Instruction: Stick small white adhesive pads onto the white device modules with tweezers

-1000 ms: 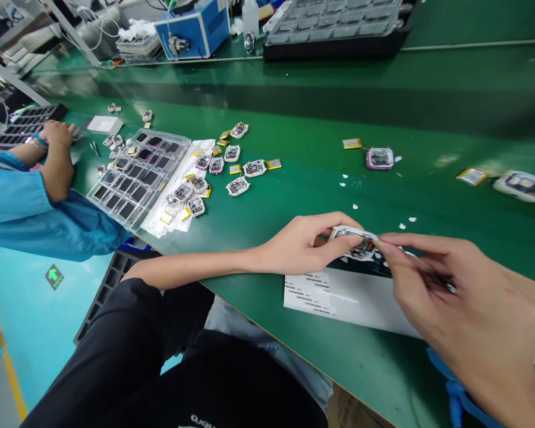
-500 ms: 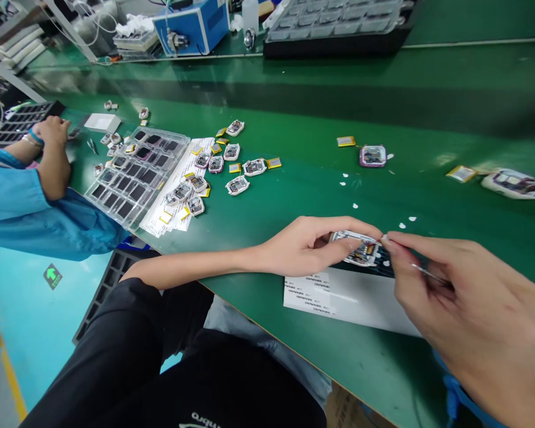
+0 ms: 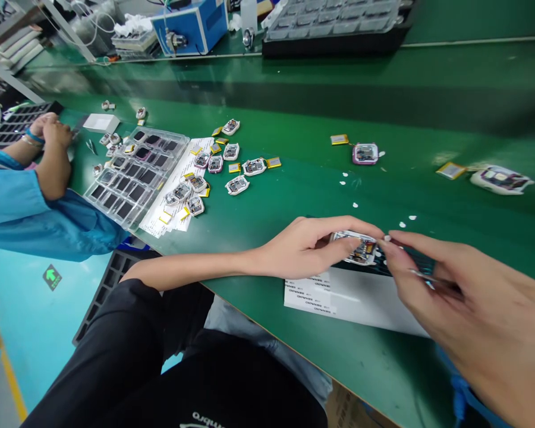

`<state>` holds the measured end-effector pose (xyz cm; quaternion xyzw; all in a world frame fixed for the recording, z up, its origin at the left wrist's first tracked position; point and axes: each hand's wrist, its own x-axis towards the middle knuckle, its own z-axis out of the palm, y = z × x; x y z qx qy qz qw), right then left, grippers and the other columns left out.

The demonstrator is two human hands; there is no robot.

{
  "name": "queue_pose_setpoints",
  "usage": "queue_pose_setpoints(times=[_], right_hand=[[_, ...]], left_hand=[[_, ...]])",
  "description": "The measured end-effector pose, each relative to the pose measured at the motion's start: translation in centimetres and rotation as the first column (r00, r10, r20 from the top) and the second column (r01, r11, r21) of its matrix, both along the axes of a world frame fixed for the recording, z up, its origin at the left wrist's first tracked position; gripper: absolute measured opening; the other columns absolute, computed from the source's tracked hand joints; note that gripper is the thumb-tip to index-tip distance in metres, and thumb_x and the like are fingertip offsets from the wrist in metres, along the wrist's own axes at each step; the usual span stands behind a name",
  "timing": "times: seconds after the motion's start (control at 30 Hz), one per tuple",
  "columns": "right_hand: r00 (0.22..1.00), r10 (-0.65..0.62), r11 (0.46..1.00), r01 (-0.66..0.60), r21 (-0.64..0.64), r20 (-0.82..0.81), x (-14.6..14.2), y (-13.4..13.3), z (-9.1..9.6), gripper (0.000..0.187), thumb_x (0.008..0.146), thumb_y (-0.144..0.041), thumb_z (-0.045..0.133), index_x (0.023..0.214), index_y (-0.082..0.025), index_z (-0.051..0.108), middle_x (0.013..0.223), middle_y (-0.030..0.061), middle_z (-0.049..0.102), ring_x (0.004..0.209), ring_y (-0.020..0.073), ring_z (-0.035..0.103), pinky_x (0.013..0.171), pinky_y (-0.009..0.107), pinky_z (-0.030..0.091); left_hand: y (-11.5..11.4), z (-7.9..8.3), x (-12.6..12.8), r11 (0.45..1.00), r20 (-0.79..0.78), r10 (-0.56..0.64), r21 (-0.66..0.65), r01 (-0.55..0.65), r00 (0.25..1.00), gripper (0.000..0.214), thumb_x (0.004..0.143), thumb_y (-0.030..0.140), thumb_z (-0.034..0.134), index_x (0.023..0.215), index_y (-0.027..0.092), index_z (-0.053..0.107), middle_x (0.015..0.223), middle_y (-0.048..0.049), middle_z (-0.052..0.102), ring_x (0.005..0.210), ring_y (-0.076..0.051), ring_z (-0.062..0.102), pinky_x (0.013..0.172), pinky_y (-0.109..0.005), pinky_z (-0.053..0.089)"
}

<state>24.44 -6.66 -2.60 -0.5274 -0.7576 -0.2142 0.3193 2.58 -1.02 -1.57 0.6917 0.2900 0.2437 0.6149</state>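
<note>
My left hand (image 3: 301,246) is closed on the edges of an open white watch case (image 3: 361,248) with its circuit board and wiring facing up. At the case's right end, my right hand (image 3: 463,291) pinches a tiny white piece (image 3: 387,238) between thumb and forefinger. Tucked into the same hand is a thin metal tool (image 3: 423,276) that looks like tweezers, mostly hidden by the fingers. Under the case lies a dark ribbed pad, partly covered by my hands. A white printed sheet (image 3: 352,300) lies along the near side.
Two more watch cases, a purple-rimmed one (image 3: 365,154) and a white one (image 3: 503,179), lie beyond with batteries attached. Several others sit left of centre near a clear compartment tray (image 3: 138,172). A co-worker in a blue sleeve (image 3: 49,196) sits at left. A blue box (image 3: 191,27) stands behind.
My right hand has shifted slightly, and the white piece between its fingertips shows more plainly. The metal tool has tilted a little. My left hand keeps its hold on the watch case.
</note>
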Motion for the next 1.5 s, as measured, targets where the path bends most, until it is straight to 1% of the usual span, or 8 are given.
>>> queue_pose_setpoints(times=[0.27, 0.4, 0.53, 0.73, 0.9, 1.07, 1.33, 1.5], right_hand=[[0.994, 0.026, 0.979, -0.047, 0.197, 0.106, -1.4, 0.5, 1.3, 0.036, 0.088, -0.019, 0.078, 0.123, -0.026, 0.072, 0.046, -0.0117, 0.055, 0.036, 0.0097, 0.046, 0.033, 0.028, 0.018], [0.998, -0.028, 0.997, 0.024, 0.069, 0.053, -0.5, 0.2, 0.7, 0.041, 0.090, -0.015, 0.074, 0.130, -0.023, 0.069, 0.076, -0.0024, 0.078, 0.047, 0.0094, 0.060, 0.035, 0.025, 0.026], [0.997, 0.042, 0.999, -0.041, -0.021, 0.067, -0.2, 0.0, 0.5, 0.062, 0.094, -0.022, 0.074, 0.153, -0.030, 0.054, 0.108, 0.0009, 0.082, 0.073, 0.0136, 0.077, 0.045, 0.024, 0.041], [0.991, 0.064, 0.997, -0.058, -0.054, 0.116, -0.3, -0.4, 1.0, 0.057, 0.095, -0.019, 0.072, 0.148, -0.034, 0.060, 0.093, -0.0052, 0.082, 0.066, 0.0117, 0.074, 0.041, 0.026, 0.035], [0.970, 0.220, 0.976, -0.218, -0.032, 0.100, -0.4, -0.4, 0.5, 0.085, 0.092, -0.004, 0.066, 0.166, -0.033, 0.036, 0.097, -0.0051, 0.082, 0.072, 0.0103, 0.076, 0.053, 0.020, 0.049], [0.946, 0.309, 0.950, -0.303, -0.073, 0.096, -0.5, -0.1, -0.1, 0.081, 0.095, -0.002, 0.056, 0.168, -0.028, 0.032, 0.107, -0.0009, 0.082, 0.079, 0.0113, 0.077, 0.053, 0.020, 0.051], [0.946, 0.251, 0.965, -0.228, -0.126, 0.208, -0.9, -1.1, 0.5, 0.050, 0.097, -0.006, 0.058, 0.147, -0.009, 0.058, 0.112, 0.0091, 0.081, 0.081, 0.0117, 0.075, 0.065, 0.023, 0.053], [0.951, 0.141, 0.931, -0.222, -0.290, -0.275, -1.8, -1.1, 0.8, 0.024, 0.100, -0.024, 0.061, 0.116, -0.027, 0.077, 0.096, -0.0006, 0.082, 0.059, 0.0099, 0.066, 0.048, 0.027, 0.043]], left_hand=[[0.0, -0.1, 0.0, 0.999, 0.009, 0.000, 0.042, 0.000, 1.000, 0.041, 0.105, 0.037, 0.046, 0.129, 0.011, 0.066, 0.077, 0.0018, 0.056, 0.059, -0.009, 0.036, 0.057, -0.026, 0.031], [-0.1, 0.2, -0.1, 0.998, -0.011, 0.020, 0.061, -0.020, 1.000, 0.036, 0.105, 0.034, 0.045, 0.125, 0.012, 0.065, 0.071, 0.0039, 0.052, 0.057, -0.009, 0.036, 0.057, -0.026, 0.031], [-0.2, 0.1, -0.1, 0.998, -0.017, 0.069, 0.009, -0.069, 0.997, 0.022, 0.103, 0.027, 0.049, 0.119, 0.018, 0.061, 0.071, 0.0050, 0.052, 0.059, -0.009, 0.044, 0.058, -0.025, 0.034], [-0.1, 0.0, -0.3, 0.984, 0.014, 0.099, -0.147, -0.096, 0.995, 0.015, 0.102, 0.033, 0.055, 0.112, 0.022, 0.050, 0.061, 0.0098, 0.045, 0.053, -0.008, 0.038, 0.052, -0.024, 0.030], [-0.2, 0.4, -0.2, 0.988, -0.053, 0.073, -0.132, -0.080, 0.996, 0.013, 0.099, 0.022, 0.054, 0.107, 0.023, 0.044, 0.060, 0.0121, 0.047, 0.051, -0.007, 0.041, 0.051, -0.023, 0.028], [-0.8, 0.1, -0.1, 0.990, -0.016, 0.034, -0.134, -0.036, 0.999, 0.016, 0.101, 0.031, 0.054, 0.109, 0.023, 0.043, 0.064, 0.0114, 0.051, 0.051, -0.007, 0.042, 0.051, -0.023, 0.030], [-1.2, 0.1, -0.1, 0.997, -0.080, 0.059, 0.056, -0.055, 0.995, 0.022, 0.098, 0.038, 0.058, 0.107, 0.023, 0.044, 0.068, 0.0104, 0.052, 0.056, -0.007, 0.046, 0.057, -0.023, 0.035], [-1.0, -0.5, 0.0, 0.977, -0.063, 0.130, 0.177, -0.117, 0.989, 0.019, 0.099, 0.040, 0.054, 0.101, 0.024, 0.045, 0.066, 0.0099, 0.052, 0.055, -0.007, 0.047, 0.058, -0.023, 0.039]])
